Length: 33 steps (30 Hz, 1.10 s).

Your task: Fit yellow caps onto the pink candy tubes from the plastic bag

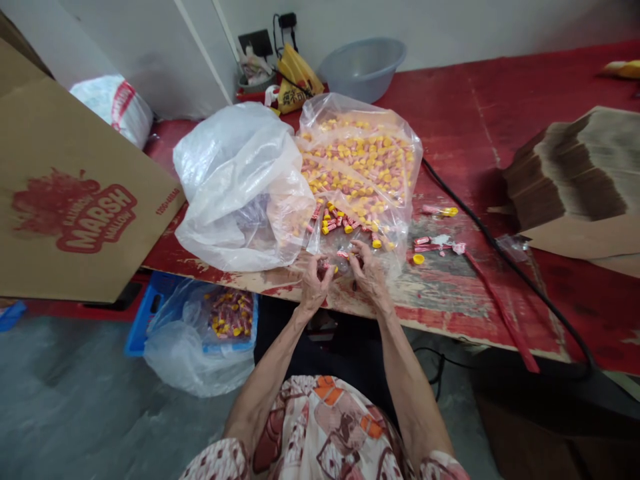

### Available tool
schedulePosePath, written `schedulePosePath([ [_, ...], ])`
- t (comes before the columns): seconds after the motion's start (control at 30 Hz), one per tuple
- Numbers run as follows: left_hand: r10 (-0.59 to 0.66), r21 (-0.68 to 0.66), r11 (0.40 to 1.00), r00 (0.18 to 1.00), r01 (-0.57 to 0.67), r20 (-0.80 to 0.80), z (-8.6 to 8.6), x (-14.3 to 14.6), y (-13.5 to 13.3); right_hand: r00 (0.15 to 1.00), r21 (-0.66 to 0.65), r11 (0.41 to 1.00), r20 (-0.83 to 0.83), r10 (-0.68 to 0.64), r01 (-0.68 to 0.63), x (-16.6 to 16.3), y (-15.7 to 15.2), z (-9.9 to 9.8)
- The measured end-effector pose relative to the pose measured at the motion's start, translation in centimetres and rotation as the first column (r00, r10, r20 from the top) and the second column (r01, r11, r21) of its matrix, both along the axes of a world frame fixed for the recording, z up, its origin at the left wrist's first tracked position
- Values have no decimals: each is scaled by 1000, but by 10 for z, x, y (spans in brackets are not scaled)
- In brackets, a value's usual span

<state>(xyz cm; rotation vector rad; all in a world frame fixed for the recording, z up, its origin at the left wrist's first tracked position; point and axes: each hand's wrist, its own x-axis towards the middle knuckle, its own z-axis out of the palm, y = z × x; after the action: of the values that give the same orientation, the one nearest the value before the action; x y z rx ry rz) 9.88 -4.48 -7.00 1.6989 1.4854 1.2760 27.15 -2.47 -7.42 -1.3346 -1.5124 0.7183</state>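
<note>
My left hand point(315, 283) and my right hand point(367, 270) meet at the near edge of the red table point(525, 153). Both are curled around small pink and yellow candy pieces point(334, 260) at the mouth of a clear plastic bag point(360, 160) full of the same candies. The left fingers pinch something small that I cannot name for sure. The right fingers bend over a pink piece beside the bag's opening. A crumpled empty clear bag point(240, 180) lies just left of the full one.
Loose candies and a yellow cap point(419, 259) lie right of my hands. A black cable point(500, 247) crosses the table. Stacked cardboard point(575, 173) sits at right, a marshmallow carton point(75, 193) at left, a grey basin point(363, 67) behind. A blue crate point(145, 313) with bagged candies stands on the floor.
</note>
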Motion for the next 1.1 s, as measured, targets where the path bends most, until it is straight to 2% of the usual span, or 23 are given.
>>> schedulePosePath([
  [0.47,16,-40,999,1000,-16,5,-5,1,2,999,27,999,36,18,-19,0,3,-2],
  [0.73,20,-13,1000,1000,-20,-1,-2,1,2,999,40,999,33,16,-18,-1,3,-3],
  [1.1,21,-42,999,1000,-20,9,-1,1,2,998,41,999,66,-9,7,-1,4,-7],
])
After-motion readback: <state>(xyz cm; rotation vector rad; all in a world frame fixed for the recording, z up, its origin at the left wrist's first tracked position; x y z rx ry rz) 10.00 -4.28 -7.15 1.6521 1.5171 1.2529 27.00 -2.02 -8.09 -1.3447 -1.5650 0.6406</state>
